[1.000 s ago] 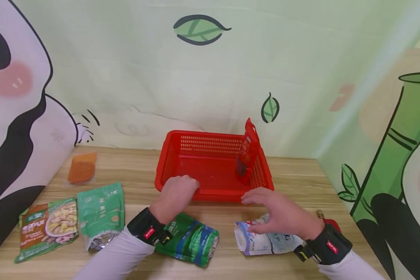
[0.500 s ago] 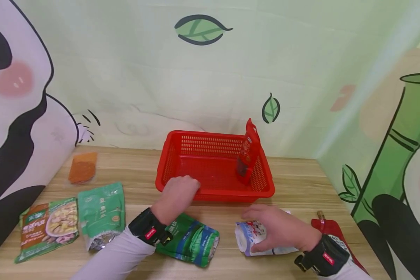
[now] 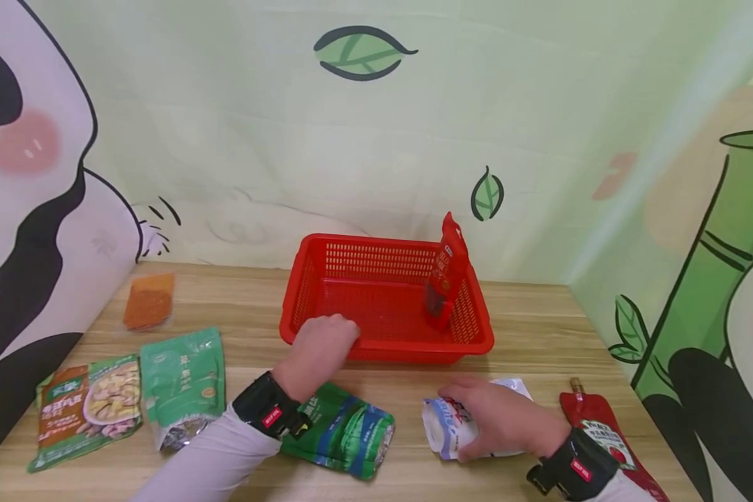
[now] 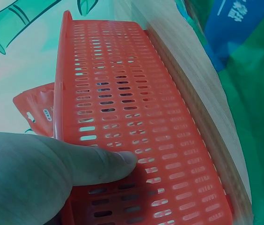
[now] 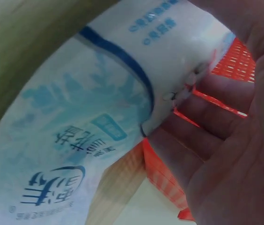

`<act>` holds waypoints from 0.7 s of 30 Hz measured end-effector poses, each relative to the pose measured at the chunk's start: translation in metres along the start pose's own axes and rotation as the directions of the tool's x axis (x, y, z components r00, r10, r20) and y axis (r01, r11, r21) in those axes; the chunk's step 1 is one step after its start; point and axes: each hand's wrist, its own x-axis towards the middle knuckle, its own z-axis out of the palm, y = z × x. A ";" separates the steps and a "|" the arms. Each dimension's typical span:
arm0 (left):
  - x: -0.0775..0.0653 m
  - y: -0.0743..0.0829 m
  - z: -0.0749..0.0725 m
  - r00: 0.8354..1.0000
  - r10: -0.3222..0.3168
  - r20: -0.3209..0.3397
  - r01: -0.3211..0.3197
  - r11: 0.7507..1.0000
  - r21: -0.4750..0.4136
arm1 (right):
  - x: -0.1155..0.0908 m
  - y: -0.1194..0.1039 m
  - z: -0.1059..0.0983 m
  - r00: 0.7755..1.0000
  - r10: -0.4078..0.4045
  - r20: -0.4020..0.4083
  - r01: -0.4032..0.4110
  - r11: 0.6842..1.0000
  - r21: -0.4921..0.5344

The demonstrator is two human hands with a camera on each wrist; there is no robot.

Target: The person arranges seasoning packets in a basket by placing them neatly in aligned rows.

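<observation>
My left hand (image 3: 318, 354) grips the near rim of a red plastic basket (image 3: 414, 351). In the left wrist view its thumb (image 4: 106, 164) lies flat along the basket's slotted outer wall, and the other fingers are hidden. My right hand (image 3: 514, 422) holds a white-and-blue printed pouch (image 3: 440, 429) that lies on the table right of centre. The right wrist view shows its fingers (image 5: 188, 136) along one side of the pouch and the thumb across the other. Inside the basket, at its right end, a red pouch (image 3: 444, 282) stands upright.
Below the left wrist lies a green-and-blue pouch (image 3: 351, 436). To the left are a light green pouch (image 3: 185, 380), a brown-and-green food packet (image 3: 88, 408) and a small orange packet (image 3: 148, 301). A dark red spouted pouch (image 3: 602, 432) lies beside the right wrist.
My right hand has come down from above the white-and-blue pouch and now grips it. More of the dark red spouted pouch shows. The left hand keeps its place on the basket rim.
</observation>
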 end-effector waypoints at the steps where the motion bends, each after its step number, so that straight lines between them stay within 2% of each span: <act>1: 0.000 0.000 0.000 1.000 0.000 0.003 0.000 1.000 -0.006 | 0.000 0.000 0.001 1.000 0.007 0.000 -0.007 1.000 0.002; 7: 0.001 -0.001 0.001 1.000 0.001 0.013 -0.001 1.000 -0.004 | 0.001 0.005 0.006 1.000 0.027 -0.009 -0.027 1.000 0.007; 21: 0.001 -0.002 0.003 1.000 -0.001 -0.002 0.001 1.000 -0.015 | 0.003 0.010 0.008 0.998 -0.035 -0.046 0.034 0.999 -0.018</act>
